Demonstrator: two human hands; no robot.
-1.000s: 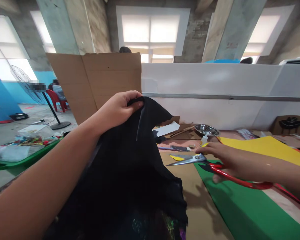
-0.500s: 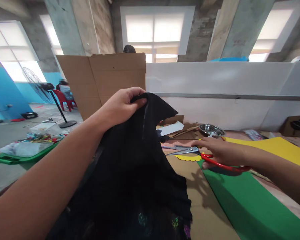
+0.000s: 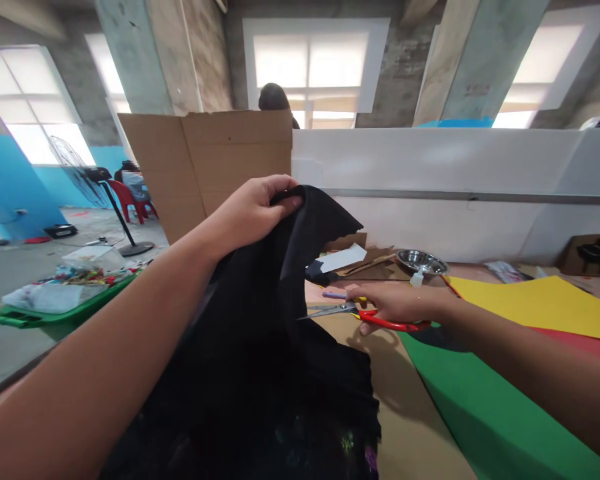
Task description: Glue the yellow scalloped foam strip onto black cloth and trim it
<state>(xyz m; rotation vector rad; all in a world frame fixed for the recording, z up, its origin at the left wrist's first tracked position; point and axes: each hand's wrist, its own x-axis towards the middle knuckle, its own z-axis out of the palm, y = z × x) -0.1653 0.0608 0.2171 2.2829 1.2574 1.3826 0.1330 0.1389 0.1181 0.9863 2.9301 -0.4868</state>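
My left hand (image 3: 265, 207) pinches the top of a large black cloth (image 3: 250, 333) and holds it up, so that it hangs down toward me. The cloth's right edge is ragged and has a deep notch in it. In my right hand (image 3: 387, 303) are scissors (image 3: 343, 309) with red handles, fingers closed round the grips. Their blades are parted and point left, with the tips at the cloth's edge inside the notch. Specks of coloured paint or glitter show on the cloth's lower part.
Brown cardboard (image 3: 405, 413), a green sheet (image 3: 500, 407) and a yellow sheet (image 3: 540, 300) lie on the table. Behind are a steel bowl (image 3: 423, 261), a small bottle (image 3: 417, 277) and a cardboard panel (image 3: 240, 147). A green bin (image 3: 70, 317) stands left. A person's head (image 3: 274, 98) shows behind the panel.
My right hand has moved left with the scissors, bringing the blades to the cloth's edge. My left hand has shifted slightly right with the cloth. The head behind the panel shows higher.
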